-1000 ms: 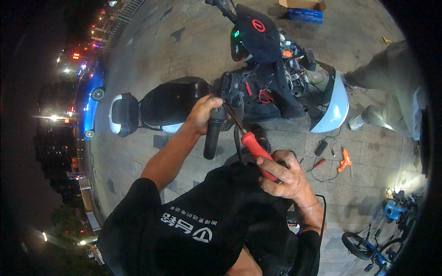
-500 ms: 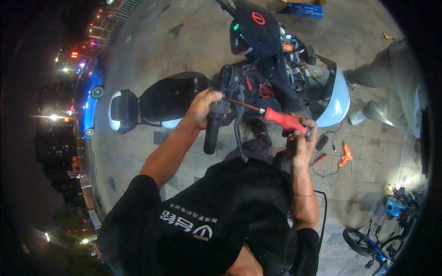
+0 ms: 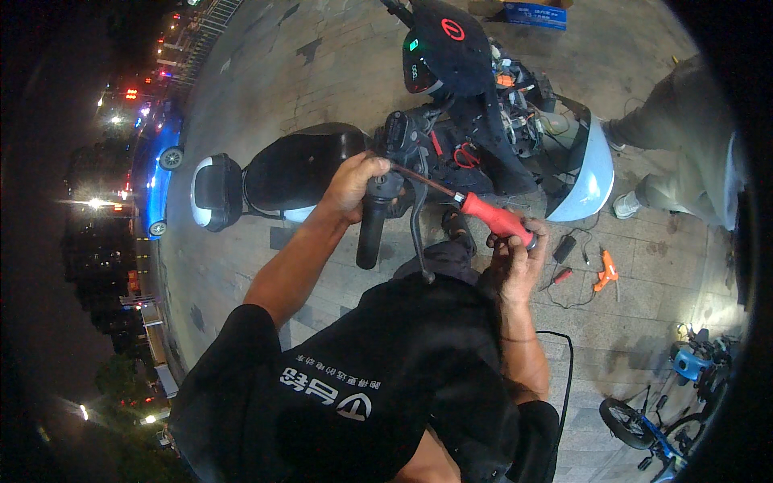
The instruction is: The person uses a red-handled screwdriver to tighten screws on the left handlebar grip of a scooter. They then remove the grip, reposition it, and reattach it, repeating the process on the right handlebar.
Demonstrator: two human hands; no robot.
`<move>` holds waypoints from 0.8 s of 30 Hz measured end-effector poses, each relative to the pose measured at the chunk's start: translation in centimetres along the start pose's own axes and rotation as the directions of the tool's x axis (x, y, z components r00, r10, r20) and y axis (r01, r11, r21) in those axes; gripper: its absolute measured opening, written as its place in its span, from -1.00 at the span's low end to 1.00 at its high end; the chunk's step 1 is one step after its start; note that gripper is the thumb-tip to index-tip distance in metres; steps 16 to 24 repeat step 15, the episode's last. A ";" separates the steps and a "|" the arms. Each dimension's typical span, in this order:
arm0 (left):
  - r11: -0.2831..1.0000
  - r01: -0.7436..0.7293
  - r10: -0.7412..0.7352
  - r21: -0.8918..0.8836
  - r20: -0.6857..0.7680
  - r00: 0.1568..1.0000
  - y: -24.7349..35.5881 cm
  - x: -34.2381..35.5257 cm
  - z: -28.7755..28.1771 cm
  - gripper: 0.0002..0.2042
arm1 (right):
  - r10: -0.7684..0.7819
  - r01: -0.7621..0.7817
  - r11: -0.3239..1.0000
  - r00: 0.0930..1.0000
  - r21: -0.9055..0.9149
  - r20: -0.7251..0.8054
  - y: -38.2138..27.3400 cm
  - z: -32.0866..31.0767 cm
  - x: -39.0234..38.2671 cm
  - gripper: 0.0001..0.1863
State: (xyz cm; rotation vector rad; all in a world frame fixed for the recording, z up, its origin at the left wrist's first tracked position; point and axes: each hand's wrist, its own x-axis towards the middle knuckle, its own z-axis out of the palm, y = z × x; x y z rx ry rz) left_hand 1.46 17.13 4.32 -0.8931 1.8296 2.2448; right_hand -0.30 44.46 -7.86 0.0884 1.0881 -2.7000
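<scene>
A screwdriver with a red handle [image 3: 495,218] lies in the fingers of my right hand [image 3: 519,262], which closes round the handle's end. Its long shaft slants up and left to the scooter's handlebar control housing [image 3: 386,187]. My left hand [image 3: 354,187] is closed on that housing, thumb and forefinger beside the shaft's tip; the tip itself is hidden at the thumb. Below the housing hangs the black rubber grip [image 3: 370,235], and the brake lever [image 3: 416,229] curves down beside it. Red-handled pliers [image 3: 465,156] rest on the scooter's dark body behind the shaft.
The scooter's opened front shows bare wiring [image 3: 515,101] and a pale blue panel [image 3: 592,177]. Another person's legs [image 3: 676,145] are at the right. An orange glue gun [image 3: 605,270] and a black adapter [image 3: 564,249] with cable lie on the paving. The black seat [image 3: 302,169] extends leftward.
My right hand has shifted slightly left and down, its fingers rearranged round the handle. The screwdriver now slopes a little more steeply. My left hand stays on the housing.
</scene>
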 end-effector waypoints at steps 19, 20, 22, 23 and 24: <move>1.000 0.014 -0.014 -0.005 0.048 0.999 -0.6 0.4 -1.1 -0.65 | -0.175 0.227 0.927 0.966 -0.298 0.191 -2.5 0.4 1.4 -0.68; 1.000 0.014 -0.014 -0.005 0.048 0.999 -0.6 0.4 -1.1 -0.65 | -0.175 0.227 0.927 0.966 -0.298 0.191 -2.5 0.4 1.4 -0.68; 1.000 0.014 -0.014 -0.005 0.048 0.999 -0.6 0.4 -1.1 -0.65 | -0.175 0.227 0.927 0.966 -0.298 0.191 -2.5 0.4 1.4 -0.68; 1.000 0.014 -0.014 -0.005 0.048 0.999 -0.6 0.4 -1.1 -0.65 | -0.175 0.227 0.927 0.966 -0.298 0.191 -2.5 0.4 1.4 -0.68; 1.000 0.014 -0.014 -0.005 0.048 0.999 -0.6 0.4 -1.1 -0.65 | -0.175 0.227 0.927 0.966 -0.298 0.191 -2.5 0.4 1.4 -0.68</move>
